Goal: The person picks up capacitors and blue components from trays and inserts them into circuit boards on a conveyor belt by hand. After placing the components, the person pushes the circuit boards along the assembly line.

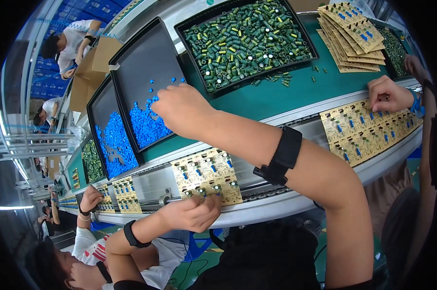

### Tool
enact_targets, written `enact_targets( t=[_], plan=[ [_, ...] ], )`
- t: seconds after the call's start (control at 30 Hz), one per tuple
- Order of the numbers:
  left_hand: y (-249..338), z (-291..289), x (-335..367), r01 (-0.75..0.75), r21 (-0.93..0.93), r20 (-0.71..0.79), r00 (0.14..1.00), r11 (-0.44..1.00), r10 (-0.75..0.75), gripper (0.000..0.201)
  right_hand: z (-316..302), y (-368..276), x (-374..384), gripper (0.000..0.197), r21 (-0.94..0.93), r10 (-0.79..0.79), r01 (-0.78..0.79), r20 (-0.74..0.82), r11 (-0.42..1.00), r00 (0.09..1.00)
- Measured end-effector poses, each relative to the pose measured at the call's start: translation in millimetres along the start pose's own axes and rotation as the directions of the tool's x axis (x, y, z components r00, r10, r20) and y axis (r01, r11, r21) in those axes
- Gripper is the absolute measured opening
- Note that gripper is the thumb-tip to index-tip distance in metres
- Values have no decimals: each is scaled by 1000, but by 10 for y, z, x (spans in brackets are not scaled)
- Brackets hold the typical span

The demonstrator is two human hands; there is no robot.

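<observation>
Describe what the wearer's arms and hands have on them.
Both forearms are bare, no sleeves, no gloves. The right arm carries a wide black strap with a buckle-like tab, partway up the forearm. The left arm has a narrower black band at the wrist. The left hand and right hand are bare; no rings or cables visible.

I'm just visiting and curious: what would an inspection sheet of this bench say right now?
Surface: green bench above a conveyor rail.
Job's things: black tray of small blue parts; beige circuit board on the rail.
Clutter: tray of green cylinders, stacked boards, a few loose green parts.
Hands: right hand reaches into the blue parts; left hand rests at the board's near edge.
Cables: nothing seen.
Surroundings: other people's hands at neighbouring boards; more trays along the line.
</observation>
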State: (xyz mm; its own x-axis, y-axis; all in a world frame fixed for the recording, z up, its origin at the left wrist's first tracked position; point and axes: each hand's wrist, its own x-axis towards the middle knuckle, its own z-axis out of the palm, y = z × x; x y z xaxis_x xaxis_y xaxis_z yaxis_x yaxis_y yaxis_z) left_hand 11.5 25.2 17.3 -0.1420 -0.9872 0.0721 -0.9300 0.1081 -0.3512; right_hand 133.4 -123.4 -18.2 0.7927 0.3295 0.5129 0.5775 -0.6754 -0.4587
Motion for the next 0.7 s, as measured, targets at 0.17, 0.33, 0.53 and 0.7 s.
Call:
enact_targets(
  t=[0.17,0.33,0.53,0.7],
  plan=[
    [-18,-7,-1,-90,54,58,995,994,87,15,-26,-24,-11,5,41,-3,1,50,999,999],
    [-64,-20,58,-20,-85,83,996,996,27,17,-59,-78,-60,5,109,11,-14,27,994,1000],
    [0,30,-14,154,-227,12,988,962,-156,21,-250,-200,-222,7,261,78,-55,-79,964,994],
    [34,76,-13,267,-310,-24,957,913,-288,24,-367,-278,-335,7,303,109,-78,-87,950,990]
  ],
)
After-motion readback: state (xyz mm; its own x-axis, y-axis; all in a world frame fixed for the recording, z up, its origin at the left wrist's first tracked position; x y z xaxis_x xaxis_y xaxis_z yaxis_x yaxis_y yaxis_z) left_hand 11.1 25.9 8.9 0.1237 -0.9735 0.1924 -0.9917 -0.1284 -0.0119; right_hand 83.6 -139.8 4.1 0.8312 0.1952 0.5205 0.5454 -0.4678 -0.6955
